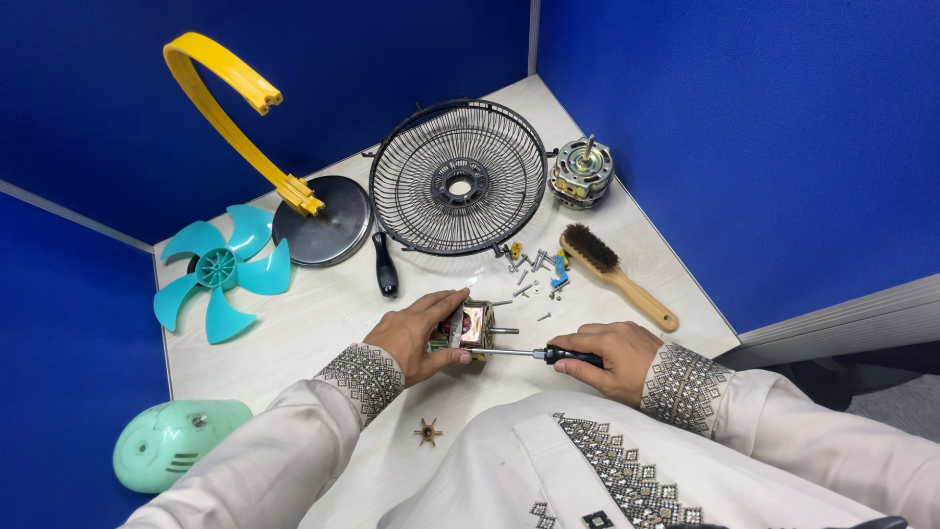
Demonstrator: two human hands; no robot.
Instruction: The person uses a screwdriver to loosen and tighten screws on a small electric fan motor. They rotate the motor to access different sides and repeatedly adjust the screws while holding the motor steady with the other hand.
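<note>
Blue partition walls close in a pale wood-grain surface (323,323) set into a corner. Nearest the person, a small brown star-shaped part (427,431) lies alone between the sleeves, and a mint-green housing (166,443) sits at the near left edge.

Just beyond, at the centre, the left hand (416,333) wraps its grip around a small motor (472,328), fingers over the top and thumb at the near side, pinning it to the surface. The right hand (615,358) closes its grip on the black handle of a screwdriver (534,354), whose thin shaft runs left to the motor's near side.

The motor looks dense and heavy for its size, a stiff block of steel plates with copper windings showing. Its flat plated sides seem the safest hold; the windings look fragile and the bare shaft looks slippery. The screwdriver is rigid, and its handle looks easy to hold.

Farther off, loose screws (534,269) are scattered just beyond the motor, with a wooden brush (617,274) to their right. A black-handled tool (385,264) lies to the left of the screws. A teal fan blade (220,269) rests at far left, beside a dark round base (328,225) carrying a yellow curved arm (230,98). A black wire grille (458,178) leans at the far centre, and a larger motor (582,173) stands at the far right corner.
</note>
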